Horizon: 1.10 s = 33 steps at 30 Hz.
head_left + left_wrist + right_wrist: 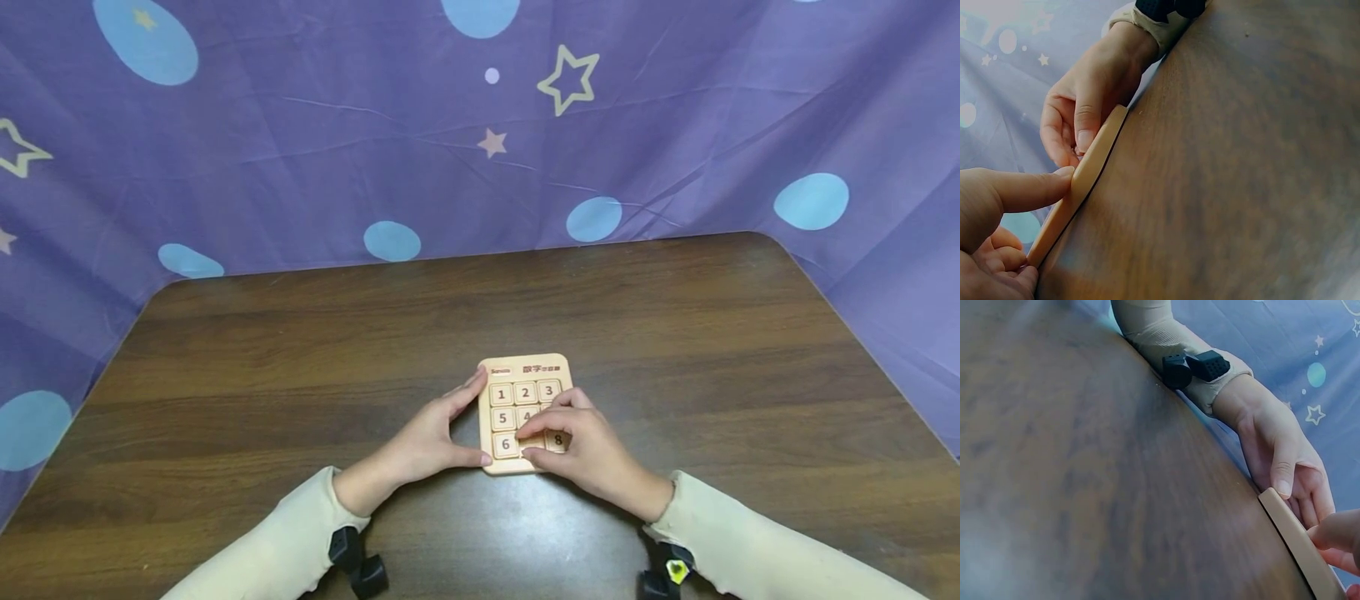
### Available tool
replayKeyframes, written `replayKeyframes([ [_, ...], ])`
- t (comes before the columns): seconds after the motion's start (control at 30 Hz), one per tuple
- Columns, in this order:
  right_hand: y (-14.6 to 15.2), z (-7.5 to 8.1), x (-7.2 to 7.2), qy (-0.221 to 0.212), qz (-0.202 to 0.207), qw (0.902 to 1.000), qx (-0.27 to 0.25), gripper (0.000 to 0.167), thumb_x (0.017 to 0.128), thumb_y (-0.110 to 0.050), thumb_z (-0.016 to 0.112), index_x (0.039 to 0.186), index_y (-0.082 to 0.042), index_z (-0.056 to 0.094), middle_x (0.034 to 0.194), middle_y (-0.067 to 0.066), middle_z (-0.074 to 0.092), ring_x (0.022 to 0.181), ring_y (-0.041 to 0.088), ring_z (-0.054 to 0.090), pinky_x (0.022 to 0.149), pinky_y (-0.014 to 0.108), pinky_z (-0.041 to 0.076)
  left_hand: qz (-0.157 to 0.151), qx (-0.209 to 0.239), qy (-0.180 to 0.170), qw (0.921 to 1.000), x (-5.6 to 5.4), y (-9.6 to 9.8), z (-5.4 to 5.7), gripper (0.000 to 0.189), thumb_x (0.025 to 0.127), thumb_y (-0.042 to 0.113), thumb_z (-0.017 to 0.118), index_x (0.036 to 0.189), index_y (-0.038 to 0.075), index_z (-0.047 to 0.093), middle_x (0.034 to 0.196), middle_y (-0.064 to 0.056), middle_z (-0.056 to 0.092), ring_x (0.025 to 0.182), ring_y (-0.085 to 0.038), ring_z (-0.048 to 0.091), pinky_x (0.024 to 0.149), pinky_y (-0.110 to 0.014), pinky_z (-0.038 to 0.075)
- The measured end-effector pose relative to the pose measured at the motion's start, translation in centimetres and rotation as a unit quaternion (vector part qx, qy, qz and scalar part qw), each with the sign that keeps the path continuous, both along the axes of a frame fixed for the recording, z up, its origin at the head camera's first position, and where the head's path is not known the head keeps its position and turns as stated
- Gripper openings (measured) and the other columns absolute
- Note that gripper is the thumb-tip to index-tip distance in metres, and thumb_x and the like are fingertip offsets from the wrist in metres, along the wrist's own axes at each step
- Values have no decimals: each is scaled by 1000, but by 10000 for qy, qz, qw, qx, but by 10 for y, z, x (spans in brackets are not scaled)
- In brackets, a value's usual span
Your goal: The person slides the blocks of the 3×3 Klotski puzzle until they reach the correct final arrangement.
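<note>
A light wooden number puzzle board (pixel 528 467) lies on the brown table, holding square number tiles such as 1, 2, 3, 5, 6 and 8. My left hand (pixel 431 437) grips the board's left side, thumb at the lower corner and fingers near the upper one. In the left wrist view the left thumb (pixel 1035 189) presses on the board's edge. Over the bottom row, my right hand (pixel 592 446) has its thumb and forefinger at a tile between 6 and 8, whose number is hidden. That hand also covers part of the board's right side.
The dark wood table (pixel 300 350) extends around the board on all sides. Behind it hangs a purple cloth (pixel 420 183) with stars and blue dots. Black wrist cameras (pixel 358 560) sit at both light sleeves (pixel 750 533).
</note>
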State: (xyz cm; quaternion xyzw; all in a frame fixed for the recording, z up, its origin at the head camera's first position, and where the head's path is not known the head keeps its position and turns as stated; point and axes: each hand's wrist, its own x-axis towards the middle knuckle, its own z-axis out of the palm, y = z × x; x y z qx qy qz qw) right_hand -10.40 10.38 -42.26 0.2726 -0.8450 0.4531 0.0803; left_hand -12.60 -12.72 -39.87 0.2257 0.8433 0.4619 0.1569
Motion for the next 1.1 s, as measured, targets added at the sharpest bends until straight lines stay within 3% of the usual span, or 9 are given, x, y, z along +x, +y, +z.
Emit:
replayKeyframes([
  [0.13,1,0,-1,-7,40,10000,-63,24,66,-10,82,88,-20,75,88,-12,66,86,7,44,69,22,41,-15,13,1,10000,0,0,0,99,66,8,83,147,2,26,154,-11,22,142,-25,19,115,-44,15],
  [0.27,5,2,-4,-135,-191,9997,-110,27,65,-9,82,90,-18,74,88,-8,63,85,8,46,70,24,42,-6,19,13,10000,1,-1,0,99,66,8,83,147,2,26,154,-11,22,142,-24,19,115,-43,15],
  [0.6,9,3,-9,-207,-505,9981,269,34,67,-12,80,99,-16,71,94,-6,66,83,9,47,67,24,41,-9,30,25,10000,1,-1,0,99,65,7,83,147,1,26,154,-11,22,142,-24,19,115,-42,15],
  [0.83,11,3,-9,-256,-410,9986,227,31,67,-11,81,96,-17,72,92,-7,63,85,9,48,68,24,42,-26,12,64,10000,0,0,0,99,66,8,83,147,2,26,153,-13,23,141,-25,20,115,-43,15],
  [1.1,16,4,-6,-437,-19,9990,93,31,64,-9,82,93,-18,72,93,-7,59,88,10,46,70,24,42,-9,50,29,10000,0,0,0,99,66,7,83,147,2,26,153,-12,23,141,-25,20,115,-43,15],
])
